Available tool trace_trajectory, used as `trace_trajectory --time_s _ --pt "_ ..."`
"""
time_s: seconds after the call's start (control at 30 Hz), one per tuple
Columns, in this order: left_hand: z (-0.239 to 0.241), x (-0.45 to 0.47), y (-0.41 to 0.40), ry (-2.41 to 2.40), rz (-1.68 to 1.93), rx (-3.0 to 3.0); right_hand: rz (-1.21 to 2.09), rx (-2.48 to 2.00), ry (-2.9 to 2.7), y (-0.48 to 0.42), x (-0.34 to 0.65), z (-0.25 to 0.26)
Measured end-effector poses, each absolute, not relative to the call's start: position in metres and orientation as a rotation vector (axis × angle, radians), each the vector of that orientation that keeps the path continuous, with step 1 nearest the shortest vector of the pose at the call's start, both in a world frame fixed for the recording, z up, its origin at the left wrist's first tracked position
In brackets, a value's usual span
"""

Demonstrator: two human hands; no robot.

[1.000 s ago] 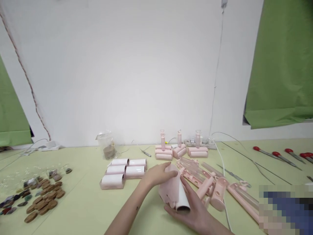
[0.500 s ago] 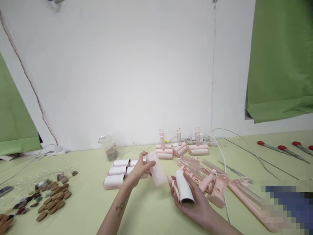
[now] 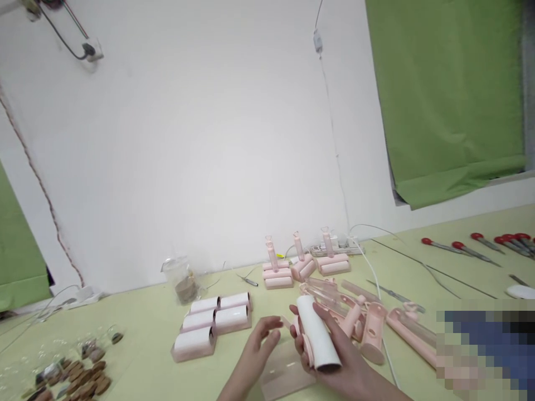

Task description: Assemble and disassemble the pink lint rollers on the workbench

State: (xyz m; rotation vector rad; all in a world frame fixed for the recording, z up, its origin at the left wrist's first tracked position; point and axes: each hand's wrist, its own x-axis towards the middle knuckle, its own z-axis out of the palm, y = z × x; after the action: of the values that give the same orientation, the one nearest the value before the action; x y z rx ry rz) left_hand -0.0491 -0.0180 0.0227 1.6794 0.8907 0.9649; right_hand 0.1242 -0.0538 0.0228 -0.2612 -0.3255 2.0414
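Note:
My right hand [image 3: 338,356] is wrapped round a white paper lint-roller roll [image 3: 318,334], its open dark end turned toward me. A pink plastic part [image 3: 307,341] is in the same grip, pressed along the roll's left side and mostly covered by fingers. Just left of it, my left hand [image 3: 261,345] has thumb and fingers apart with nothing between them. Under and between the hands, a translucent pink plastic cover [image 3: 281,370] lies on the table. Several white rolls in clear pink covers [image 3: 194,341] sit in rows to the left.
Finished-looking pink lint rollers [image 3: 278,278] stand along the wall. Loose pink handles and shells [image 3: 373,331] lie to the right, crossed by a white cable [image 3: 387,356]. Red-tipped tools [image 3: 460,246] lie far right, brown discs [image 3: 83,379] at lower left, a plastic cup [image 3: 179,281] behind.
My left hand has let go of the translucent cover, now lying on the table, and come down toward me. My right hand still holds the roll. The view has shifted right and tilted.

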Motion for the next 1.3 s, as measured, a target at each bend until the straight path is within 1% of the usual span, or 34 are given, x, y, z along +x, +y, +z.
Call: trace_trajectory --time_s 0.17,0.3,0.43,0.63,0.73,0.83,0.9,1.0,1.07,1.3 --pt "0.031 -0.006 -0.021 0.630 0.949 1.188 1.913 -0.322 -0.333 -0.055 0.123 0.025" --pt "0.032 0.002 -0.019 0.665 1.122 1.011 1.833 -0.504 -0.414 -0.057 0.122 0.030" --pt "0.034 0.004 -0.017 0.791 1.218 1.088 1.815 -0.660 -0.401 -0.061 0.117 0.031" --pt "0.028 0.015 -0.022 1.025 1.230 1.293 1.790 -0.583 -0.309 -0.063 0.111 0.030" --pt "0.028 0.015 -0.020 1.002 1.206 1.331 1.740 -0.644 -0.326 -0.065 0.110 0.033" --pt "0.031 0.008 -0.017 0.981 1.256 1.138 1.669 -0.740 -0.391 -0.068 0.109 0.035" --pt "0.033 0.004 -0.018 0.955 1.291 1.075 1.714 -0.792 -0.457 -0.070 0.107 0.034" --pt "0.034 0.002 -0.025 0.937 1.265 1.192 1.871 -0.843 -0.544 -0.073 0.105 0.032" --pt "0.033 0.002 -0.030 0.945 1.199 1.297 1.907 -0.852 -0.579 -0.074 0.105 0.030" --pt "0.028 -0.004 -0.037 0.825 1.060 1.487 1.831 -0.841 -0.766 -0.079 0.104 0.030"
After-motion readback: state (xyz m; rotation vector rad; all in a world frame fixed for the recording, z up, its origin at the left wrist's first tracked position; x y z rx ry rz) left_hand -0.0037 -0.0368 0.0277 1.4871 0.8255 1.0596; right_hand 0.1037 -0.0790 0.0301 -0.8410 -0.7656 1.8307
